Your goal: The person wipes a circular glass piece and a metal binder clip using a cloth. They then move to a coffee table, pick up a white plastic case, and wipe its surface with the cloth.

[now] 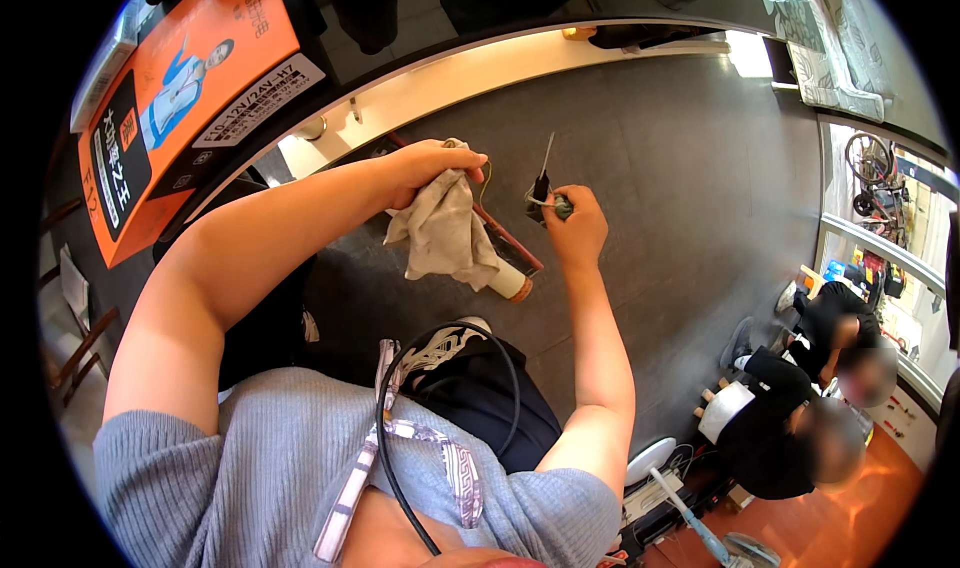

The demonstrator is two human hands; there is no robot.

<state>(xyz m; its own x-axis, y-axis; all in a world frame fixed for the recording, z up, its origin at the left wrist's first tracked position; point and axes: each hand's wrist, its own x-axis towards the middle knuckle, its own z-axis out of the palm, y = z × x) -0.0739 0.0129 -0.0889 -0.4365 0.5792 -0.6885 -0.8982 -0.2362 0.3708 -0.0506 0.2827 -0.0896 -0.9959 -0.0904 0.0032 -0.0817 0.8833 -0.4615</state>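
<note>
My left hand (436, 168) is closed on the top of a crumpled beige cloth (442, 230), which hangs down from it. Out of the cloth's lower end pokes a pale cylinder with a brown tip (512, 284); whether my hand grips it through the cloth is hidden. Along the cloth's right side runs a reddish-brown bar (515, 246), and a thin yellow-green wire (487, 183) loops by my fingertips. In my right hand (578, 223) is a small dark tool with a thin metal shaft (546, 163) pointing up. Something greenish shows between those fingers, too small to name.
At the upper left an orange box (190, 98) stands on a dark glossy counter (420, 28). Dark grey floor (700, 168) stretches below. Two seated people in black (790, 398) are at lower right, near a light-blue fan (695, 528). A black cable loop (517, 388) hangs before my chest.
</note>
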